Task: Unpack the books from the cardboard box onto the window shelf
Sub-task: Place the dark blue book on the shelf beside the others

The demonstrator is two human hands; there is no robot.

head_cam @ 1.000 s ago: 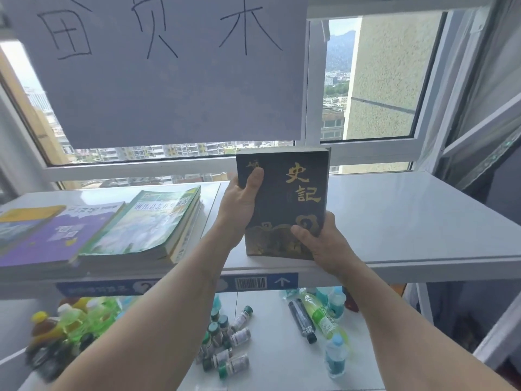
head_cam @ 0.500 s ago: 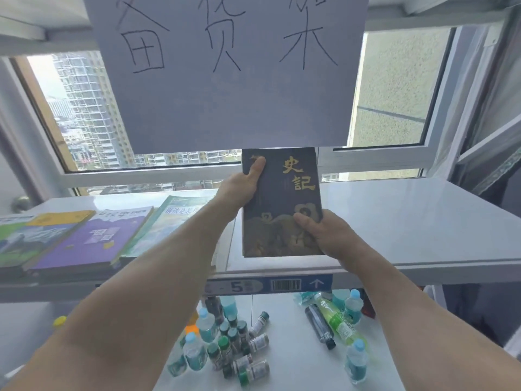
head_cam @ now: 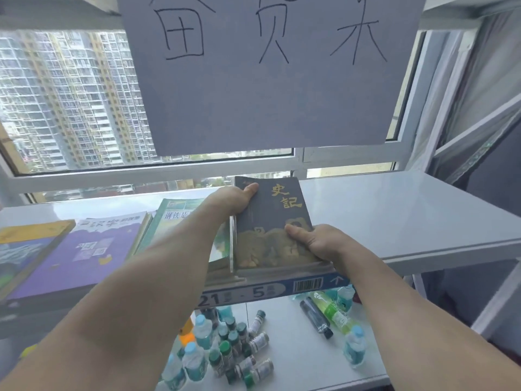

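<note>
Head view: dark blue book (head_cam: 272, 221) with gold characters, gripped by both hands and lying low over the front of the white window shelf (head_cam: 394, 213), near edge at the shelf lip (whether fully resting on the shelf cannot be told). Left hand (head_cam: 235, 200) clamped on the book's far left edge, thumb over the cover, fingers hidden underneath. Right hand (head_cam: 318, 242) closed on the near right corner, thumb pressed flat on the cover's gold pattern, fingers tucked below and out of sight. Just left of the left hand, touching the dark book's side, a green book (head_cam: 180, 214) lying flat, partly hidden by the forearm. Further left, a purple book (head_cam: 87, 249) flat on the shelf, and beyond it a yellow-topped book (head_cam: 25, 244) at the frame edge. Below the right hand, a blue label strip (head_cam: 282, 290) with a barcode and numbers along the shelf's front edge. Lower still, under both forearms, a lower shelf (head_cam: 296, 359) scattered with small bottles (head_cam: 225, 351), some upright, some on their sides, plus a green bottle (head_cam: 332, 313) lying beside a dark tube. Above the hands, a grey paper sign (head_cam: 267, 88) with handwritten characters hanging in front of the window (head_cam: 70, 103) (high-rise blocks outside).
</note>
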